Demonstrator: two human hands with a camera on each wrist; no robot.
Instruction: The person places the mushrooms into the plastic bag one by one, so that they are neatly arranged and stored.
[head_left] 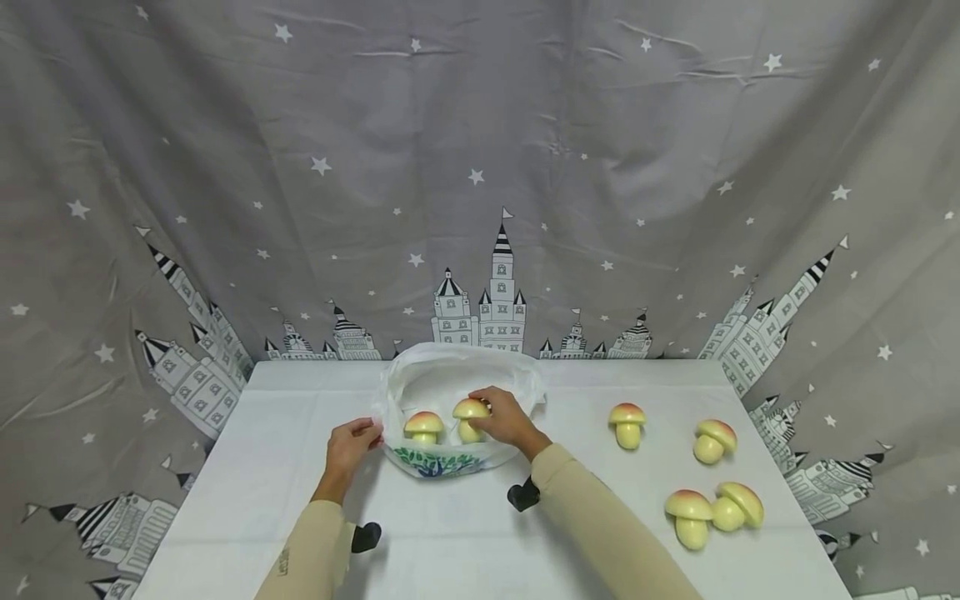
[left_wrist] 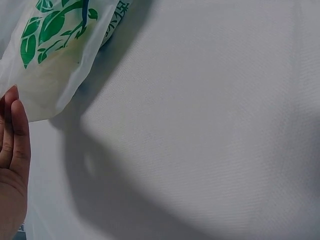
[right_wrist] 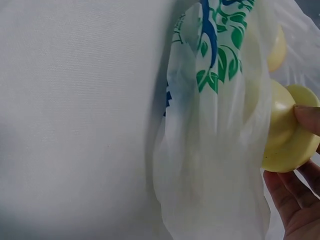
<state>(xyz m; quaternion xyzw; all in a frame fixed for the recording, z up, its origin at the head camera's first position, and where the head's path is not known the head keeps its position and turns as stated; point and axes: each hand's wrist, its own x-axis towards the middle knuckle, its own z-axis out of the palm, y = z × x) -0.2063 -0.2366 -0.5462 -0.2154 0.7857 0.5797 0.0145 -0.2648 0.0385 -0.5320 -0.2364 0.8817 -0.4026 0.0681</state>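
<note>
A white plastic bag (head_left: 435,463) with a green and blue tree print lies with its mouth held wide at the middle of the table. My left hand (head_left: 351,450) pinches the bag's left edge; its fingers (left_wrist: 19,135) show beside the plastic in the left wrist view. Inside the mouth my right hand (head_left: 508,418) grips a yellow toy mushroom (head_left: 469,409) with a reddish cap top. The right wrist view shows the thumb on this mushroom (right_wrist: 287,135) and fingers beneath it. Another toy mushroom (head_left: 424,425) stands in the bag, to its left.
On the table's right side are a mushroom (head_left: 627,423) standing alone, another (head_left: 712,442) tilted farther right, and a near pair, one upright (head_left: 690,517) and one leaning (head_left: 738,505). Behind the white table (head_left: 300,467) hangs a grey curtain (head_left: 555,150) with castles and stars.
</note>
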